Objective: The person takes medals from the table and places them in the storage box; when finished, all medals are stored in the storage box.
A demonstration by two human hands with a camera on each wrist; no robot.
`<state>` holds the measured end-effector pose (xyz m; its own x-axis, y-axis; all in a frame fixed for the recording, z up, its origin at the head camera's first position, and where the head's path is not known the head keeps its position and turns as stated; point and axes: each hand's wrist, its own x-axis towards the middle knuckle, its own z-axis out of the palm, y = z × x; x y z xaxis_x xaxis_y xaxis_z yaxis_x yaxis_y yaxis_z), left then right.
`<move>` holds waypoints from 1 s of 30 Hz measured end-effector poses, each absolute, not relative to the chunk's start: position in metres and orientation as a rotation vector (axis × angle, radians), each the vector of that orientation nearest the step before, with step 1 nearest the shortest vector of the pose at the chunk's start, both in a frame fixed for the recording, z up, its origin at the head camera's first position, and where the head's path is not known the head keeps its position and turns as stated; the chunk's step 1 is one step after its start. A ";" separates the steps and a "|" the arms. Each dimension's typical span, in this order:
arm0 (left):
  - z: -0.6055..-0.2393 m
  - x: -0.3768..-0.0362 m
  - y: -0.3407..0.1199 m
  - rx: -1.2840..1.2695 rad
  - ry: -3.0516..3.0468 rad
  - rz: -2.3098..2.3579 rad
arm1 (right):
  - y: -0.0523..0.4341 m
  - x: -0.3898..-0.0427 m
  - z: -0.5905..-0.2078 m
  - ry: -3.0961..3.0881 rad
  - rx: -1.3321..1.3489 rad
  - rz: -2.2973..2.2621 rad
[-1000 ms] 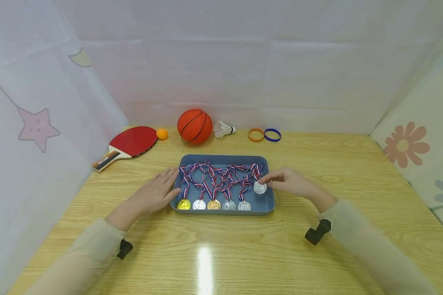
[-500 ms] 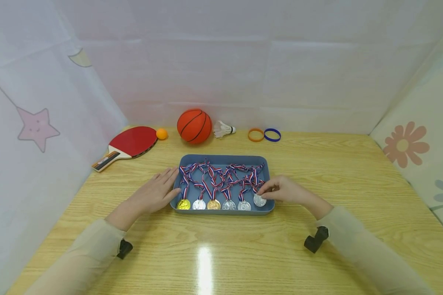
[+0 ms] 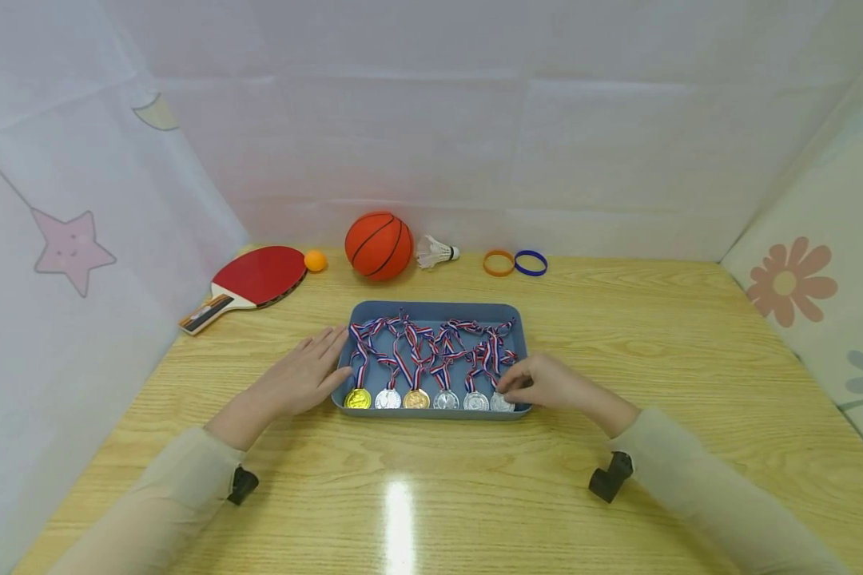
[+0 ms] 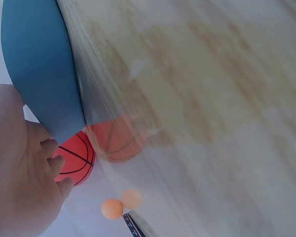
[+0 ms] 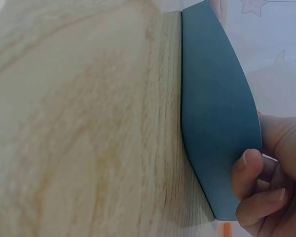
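Note:
A blue-grey tray [image 3: 431,414] lies on the wooden table with several medals on striped ribbons inside. Their discs line the front wall, from a bright gold medal [image 3: 358,398] at the left to a silver medal [image 3: 501,402] at the right end. With curled fingertips my right hand [image 3: 542,385] pinches that last silver medal; the tray wall [image 5: 214,108] hides it in the right wrist view. My left hand [image 3: 298,375] rests against the tray's left side, fingers straight. From the left wrist, the same side wall [image 4: 39,64] shows beside the fingers.
Behind the tray stand a small basketball [image 3: 379,246] and a shuttlecock [image 3: 436,252]. An orange wristband [image 3: 499,273] and a blue wristband [image 3: 530,273] lie to their right. At the left are a table tennis bat [image 3: 262,275] and an orange ball [image 3: 316,261].
My right hand has brought the right-end silver medal toward the tray's front wall, level with the other discs. The left hand and the tray have stayed in place.

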<state>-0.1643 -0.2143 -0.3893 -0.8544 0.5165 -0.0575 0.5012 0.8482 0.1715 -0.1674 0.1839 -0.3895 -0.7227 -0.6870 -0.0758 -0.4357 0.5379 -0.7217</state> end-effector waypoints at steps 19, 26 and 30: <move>-0.388 -0.163 -0.215 0.791 2.916 0.233 | 0.176 -0.166 -0.379 2.572 -0.965 -0.710; -0.390 -0.164 -0.216 0.797 2.922 0.230 | 0.180 -0.168 -0.375 2.578 -0.933 -0.730; -0.391 -0.164 -0.217 0.792 2.913 0.264 | 0.188 -0.169 -0.367 2.609 -0.857 -0.843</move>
